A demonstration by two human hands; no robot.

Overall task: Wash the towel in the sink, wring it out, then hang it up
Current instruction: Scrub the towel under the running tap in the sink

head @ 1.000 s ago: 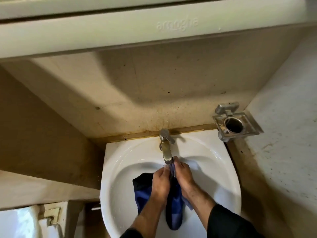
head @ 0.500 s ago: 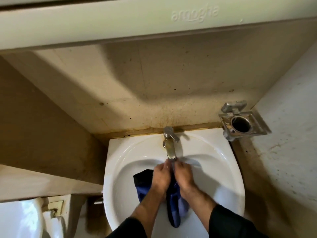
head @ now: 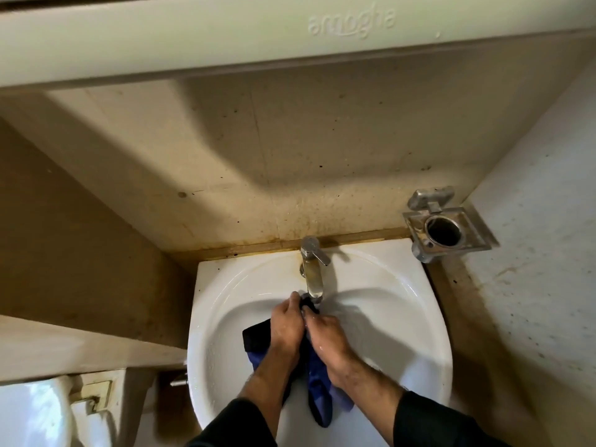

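A dark blue towel (head: 317, 387) hangs bunched in the white sink (head: 222, 321), right under the metal tap (head: 312, 269). My left hand (head: 287, 327) and my right hand (head: 329, 341) are both closed on the towel's upper part, pressed side by side just below the spout. The towel's lower end trails down toward the sink's front between my wrists. Both hands look wet. Most of the gripped cloth is hidden by my fingers.
A metal wall holder (head: 446, 232) with a round hole sits at the sink's back right. A stained wall rises behind, with a pale ledge (head: 225, 30) overhead. A white toilet tank (head: 35, 411) stands at the lower left.
My hands have shifted on the towel: the left hand now sits higher, near the spout, and the right a little lower. The view has tipped slightly upward.
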